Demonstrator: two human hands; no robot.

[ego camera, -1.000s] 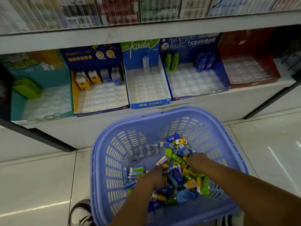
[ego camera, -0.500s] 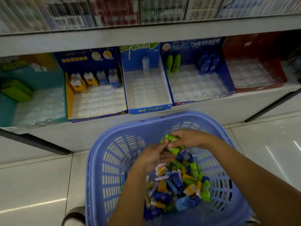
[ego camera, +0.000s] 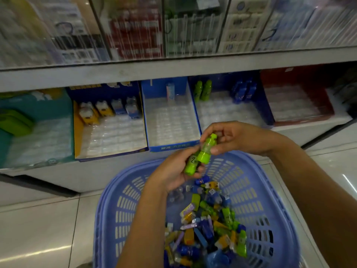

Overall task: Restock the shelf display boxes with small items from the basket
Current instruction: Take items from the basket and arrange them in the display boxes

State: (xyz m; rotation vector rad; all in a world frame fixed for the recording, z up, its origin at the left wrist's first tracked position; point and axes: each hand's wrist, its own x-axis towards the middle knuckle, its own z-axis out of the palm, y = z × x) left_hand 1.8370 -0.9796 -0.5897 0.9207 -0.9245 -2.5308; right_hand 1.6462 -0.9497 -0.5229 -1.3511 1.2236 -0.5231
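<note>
Floor: glossy tiles [ego camera: 38, 229] under blue basket [ego camera: 270, 190] of small items [ego camera: 208, 229].
Shelf [ego camera: 96, 171]: display boxes [ego camera: 172, 120] side by side.
Left hand [ego camera: 172, 175]: curled round green bottle [ego camera: 190, 165].
Right hand [ego camera: 241, 138]: pinching second bottle [ego camera: 207, 149] above basket.

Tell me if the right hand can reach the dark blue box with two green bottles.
Probably yes: the right hand, gripping a green bottle, hovers just in front of the dark blue box, and nothing blocks its open top.
</note>
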